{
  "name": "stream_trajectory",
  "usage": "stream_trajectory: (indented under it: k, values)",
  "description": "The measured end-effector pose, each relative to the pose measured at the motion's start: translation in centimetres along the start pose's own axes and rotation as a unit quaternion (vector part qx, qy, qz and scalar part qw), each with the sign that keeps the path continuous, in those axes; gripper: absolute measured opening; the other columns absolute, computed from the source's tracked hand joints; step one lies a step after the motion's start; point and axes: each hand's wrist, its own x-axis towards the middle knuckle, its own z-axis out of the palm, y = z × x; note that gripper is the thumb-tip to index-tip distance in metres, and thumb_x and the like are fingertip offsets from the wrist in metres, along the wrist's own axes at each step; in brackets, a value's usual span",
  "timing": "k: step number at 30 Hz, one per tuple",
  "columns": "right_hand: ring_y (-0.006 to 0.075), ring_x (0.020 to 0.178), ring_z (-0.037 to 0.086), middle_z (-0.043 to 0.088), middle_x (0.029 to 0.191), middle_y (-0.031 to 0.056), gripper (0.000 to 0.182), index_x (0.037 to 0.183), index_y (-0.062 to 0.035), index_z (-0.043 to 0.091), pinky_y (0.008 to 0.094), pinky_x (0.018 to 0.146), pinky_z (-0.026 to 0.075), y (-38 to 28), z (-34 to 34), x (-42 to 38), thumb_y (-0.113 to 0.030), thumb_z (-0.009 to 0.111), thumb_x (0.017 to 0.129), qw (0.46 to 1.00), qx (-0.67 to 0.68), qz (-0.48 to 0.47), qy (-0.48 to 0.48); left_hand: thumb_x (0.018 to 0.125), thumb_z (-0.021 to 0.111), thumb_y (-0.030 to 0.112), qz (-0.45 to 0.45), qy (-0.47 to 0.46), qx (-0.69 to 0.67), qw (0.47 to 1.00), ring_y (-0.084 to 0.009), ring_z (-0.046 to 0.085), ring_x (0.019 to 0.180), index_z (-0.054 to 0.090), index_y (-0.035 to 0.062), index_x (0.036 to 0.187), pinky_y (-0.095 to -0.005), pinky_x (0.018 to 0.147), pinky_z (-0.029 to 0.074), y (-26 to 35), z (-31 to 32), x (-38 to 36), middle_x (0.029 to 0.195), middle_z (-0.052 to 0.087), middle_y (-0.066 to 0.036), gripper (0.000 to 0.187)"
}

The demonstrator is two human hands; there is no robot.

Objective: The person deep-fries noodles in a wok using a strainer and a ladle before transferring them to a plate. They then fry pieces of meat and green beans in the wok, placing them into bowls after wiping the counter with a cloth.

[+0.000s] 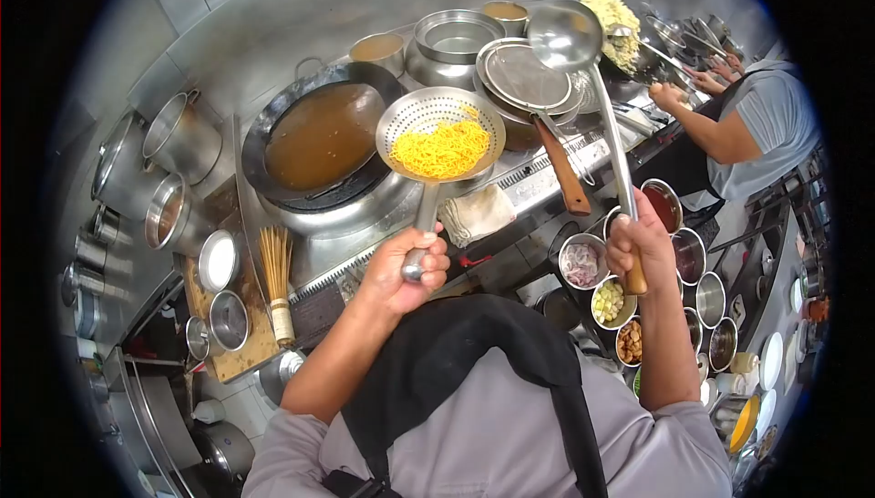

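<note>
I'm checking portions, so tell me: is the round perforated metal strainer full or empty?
Partly full: thin yellow noodles lie in the strainer, with bare holes visible beyond them.

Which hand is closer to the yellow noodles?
Left. The left hand grips the handle of the strainer, just below the noodles in its bowl. The right hand is farther away, off to the right, gripping a long ladle.

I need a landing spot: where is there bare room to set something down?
A narrow strip of steel counter lies bare between the wok and the bamboo brush. The wooden board also shows a small gap between brush and nearest bowl. It is crowded around the flat strainer and among the steel tubs.
</note>
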Motion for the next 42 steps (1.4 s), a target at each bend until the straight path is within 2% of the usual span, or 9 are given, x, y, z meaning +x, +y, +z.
stream_trajectory:
  k: [11,12,15,17,20,23,29,34,42]
  values:
    - [0.0094,0.041,0.043,0.045,0.063,0.0026,0.060,0.146,-0.0116,0.032,0.0220,0.035,0.034,2.4,-4.2,-0.2,-0.007,0.058,0.092,0.998,0.065,0.016,-0.018,0.087,0.060,0.011,-0.050,0.032,-0.068,0.996,-0.0154,0.054,0.061,0.053,0.0017,0.096,-0.0277,0.051,0.046,-1.7,-7.8,13.7,0.075,0.056,-0.007,0.014]
    - [0.0095,0.040,0.042,0.045,0.062,0.0031,0.062,0.147,-0.0112,0.030,0.0218,0.034,0.033,2.5,-4.8,-0.2,-0.008,0.059,0.092,0.997,0.077,0.012,-0.029,0.089,0.059,0.013,-0.046,0.096,0.070,0.992,-0.0184,0.056,0.062,0.053,0.0018,0.098,-0.0302,0.053,0.048,-2.1,-6.8,13.5,0.076,0.057,-0.008,0.016]
    - [0.0094,0.039,0.042,0.045,0.061,0.0031,0.064,0.147,-0.0109,0.030,0.0215,0.033,0.032,2.3,-6.1,-1.0,-0.008,0.060,0.091,0.997,0.070,0.002,-0.023,0.096,0.056,0.021,-0.005,0.251,0.305,0.918,-0.0246,0.061,0.071,0.051,0.0016,0.113,-0.0368,0.061,0.053,-3.5,-5.9,13.6,0.084,0.061,-0.012,0.026]
    - [0.0093,0.040,0.042,0.045,0.062,0.0032,0.065,0.148,-0.0107,0.028,0.0213,0.034,0.032,2.6,-7.4,-1.3,-0.007,0.058,0.091,0.998,0.058,0.004,-0.009,0.099,0.054,0.024,0.354,0.213,0.691,0.593,-0.0240,0.063,0.082,0.045,0.0027,0.128,-0.0362,0.069,0.055,-3.8,-7.2,14.6,0.094,0.062,-0.014,0.037]
    - [0.0093,0.041,0.043,0.045,0.062,0.0028,0.066,0.149,-0.0137,0.028,0.0222,0.034,0.033,1.6,-8.7,-1.9,-0.005,0.056,0.090,0.973,0.228,0.031,-0.018,0.096,0.059,0.029,0.208,0.136,0.382,0.890,-0.0314,0.063,0.097,0.040,0.0043,0.136,-0.0424,0.082,0.053,-5.6,0.2,18.6,0.107,0.060,-0.019,0.050]
    - [0.0097,0.041,0.043,0.044,0.062,0.0021,0.067,0.149,-0.0142,0.028,0.0239,0.035,0.034,2.3,-9.3,-1.7,-0.003,0.056,0.090,0.997,0.056,0.019,0.058,0.093,0.059,0.045,-0.040,0.093,0.118,0.988,-0.0448,0.061,0.104,0.043,-0.0023,0.125,-0.0595,0.085,0.050,-7.3,5.2,23.8,0.113,0.058,-0.026,0.059]
    - [0.0089,0.046,0.046,0.049,0.063,0.0014,0.065,0.147,-0.0063,0.030,0.0223,0.042,0.041,1.6,-8.5,0.5,0.002,0.057,0.088,0.993,-0.052,0.005,0.107,0.084,0.050,0.004,-0.026,-0.025,0.064,0.997,-0.0167,0.051,0.059,0.048,-0.0024,0.083,-0.0265,0.056,0.048,-6.1,7.9,26.5,0.068,0.049,-0.007,0.007]
    - [0.0127,0.050,0.053,0.054,0.065,0.0044,0.064,0.144,-0.0009,0.034,0.0278,0.043,0.043,0.7,-8.0,7.0,0.000,0.059,0.084,0.966,-0.229,-0.006,0.115,0.080,0.049,-0.010,0.157,0.096,0.270,0.945,-0.0172,0.051,0.050,0.034,0.0055,0.109,-0.0346,0.043,0.049,-4.3,8.7,22.9,0.067,0.049,-0.008,0.036]
    - [0.0164,0.052,0.055,0.056,0.067,0.0074,0.038,0.116,0.0060,0.051,0.0313,0.046,0.044,2.5,-8.8,20.9,-0.003,0.061,0.081,0.938,-0.335,0.052,0.073,0.081,0.047,-0.009,0.292,0.130,0.239,0.917,-0.0142,0.050,0.056,0.040,0.0058,0.105,-0.0304,0.045,0.042,-1.3,8.9,16.7,0.077,0.050,-0.009,0.029]
